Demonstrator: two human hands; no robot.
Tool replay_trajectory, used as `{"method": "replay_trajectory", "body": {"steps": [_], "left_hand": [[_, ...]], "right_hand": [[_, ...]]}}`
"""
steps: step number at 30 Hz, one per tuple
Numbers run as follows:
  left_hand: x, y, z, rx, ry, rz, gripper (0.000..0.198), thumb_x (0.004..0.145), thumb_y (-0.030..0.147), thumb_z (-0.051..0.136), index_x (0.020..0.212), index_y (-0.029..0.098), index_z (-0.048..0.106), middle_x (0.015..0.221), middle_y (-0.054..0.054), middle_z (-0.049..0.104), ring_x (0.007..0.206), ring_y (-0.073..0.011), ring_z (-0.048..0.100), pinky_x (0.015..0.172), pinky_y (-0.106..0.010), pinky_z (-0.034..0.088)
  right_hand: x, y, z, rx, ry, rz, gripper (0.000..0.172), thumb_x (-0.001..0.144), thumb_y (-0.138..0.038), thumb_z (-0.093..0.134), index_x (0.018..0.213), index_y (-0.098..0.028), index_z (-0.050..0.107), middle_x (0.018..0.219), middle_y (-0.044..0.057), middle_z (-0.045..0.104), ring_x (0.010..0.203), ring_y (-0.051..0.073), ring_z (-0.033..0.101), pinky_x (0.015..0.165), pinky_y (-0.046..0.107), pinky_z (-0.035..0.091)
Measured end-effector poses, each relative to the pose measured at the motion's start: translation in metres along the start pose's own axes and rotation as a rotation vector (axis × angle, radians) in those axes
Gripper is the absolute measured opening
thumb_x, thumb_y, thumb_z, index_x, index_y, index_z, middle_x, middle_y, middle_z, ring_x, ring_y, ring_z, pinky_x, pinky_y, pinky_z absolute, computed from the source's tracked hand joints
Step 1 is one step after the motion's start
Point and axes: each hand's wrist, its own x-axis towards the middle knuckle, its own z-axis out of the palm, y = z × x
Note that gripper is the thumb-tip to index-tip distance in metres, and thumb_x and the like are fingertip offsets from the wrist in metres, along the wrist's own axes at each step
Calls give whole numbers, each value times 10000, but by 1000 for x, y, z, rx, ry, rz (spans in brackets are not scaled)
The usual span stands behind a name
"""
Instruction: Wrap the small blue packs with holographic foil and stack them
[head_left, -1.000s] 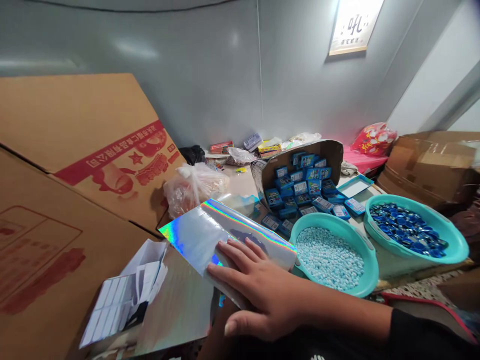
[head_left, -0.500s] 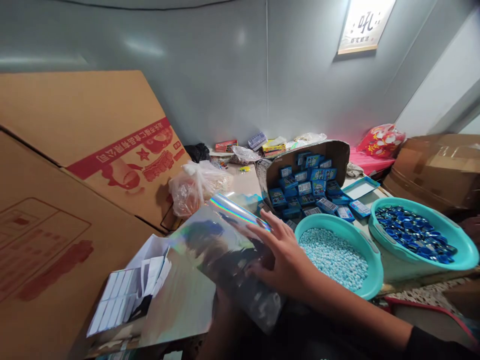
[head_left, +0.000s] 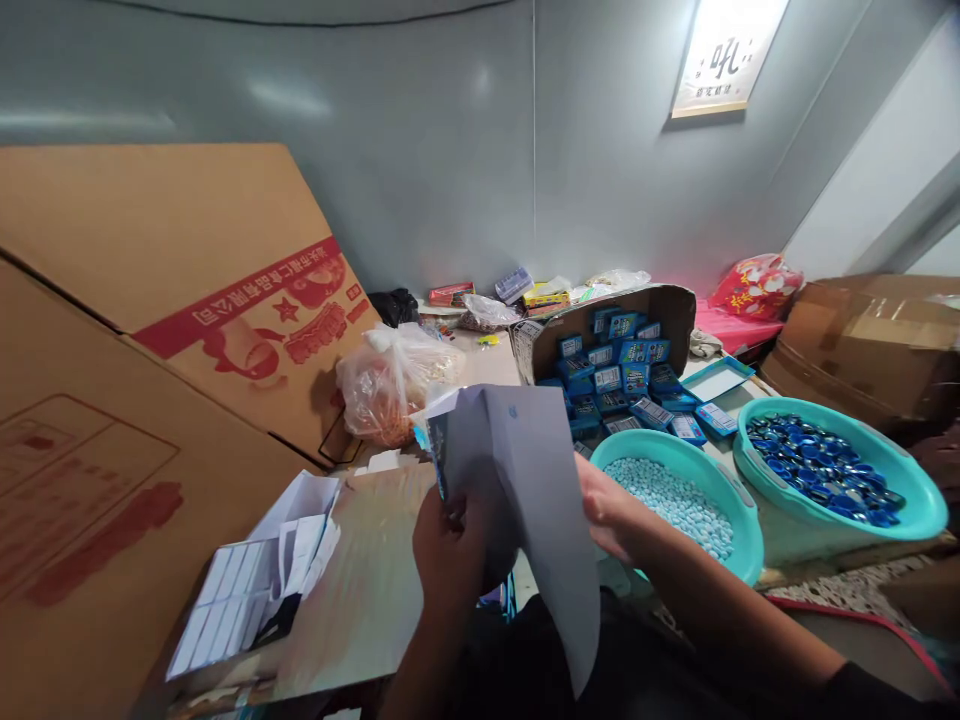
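A thin, pale grey folded sheet (head_left: 536, 460) stands creased between the person's two hands, above the lap and near the table edge, its right flap curving down to a point. The left hand (head_left: 446, 550) is closed around the sheet's left side; the right hand (head_left: 611, 505) is at its right edge, fingertips hidden behind the flap, so I cannot tell how tightly they close. Just beyond the right hand sits a round turquoise plastic tub (head_left: 750, 540) of pale blue pellets (head_left: 671, 505), with small blue printed boxes (head_left: 634, 377) behind it in a tipped brown cardboard box (head_left: 682, 330). A flat, streaky greyish-beige board (head_left: 367, 575) lies left of the left hand.
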Motion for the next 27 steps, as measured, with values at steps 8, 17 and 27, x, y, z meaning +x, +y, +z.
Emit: {"method": "replay_trajectory", "body": {"steps": [8,17,27], "left_hand": [[27,22,-1,16,-181,-40,554,741,502,698,1190,222,533,1013,-76,700,888,-239,676,722,-321,519],[61,30,-12,401,189,127,393,813,533,584,1036,211,600,939,-101,686,912,-308,649,761,-380,472],[42,34,7,-147,1,108,361,776,462,619,1040,217,620,910,-45,661,872,-241,644,731,-343,518]], "right_hand": [[-5,8,-8,-92,259,35,287,832,-410,662,1025,-203,709,910,35,701,806,169,618,723,274,484],[-6,17,-11,-371,549,-56,337,870,-490,577,882,-166,673,739,25,629,662,165,535,574,258,424],[11,17,32,-712,303,-347,278,958,-277,445,1143,-191,634,1127,91,673,1063,216,617,895,327,497]]}}
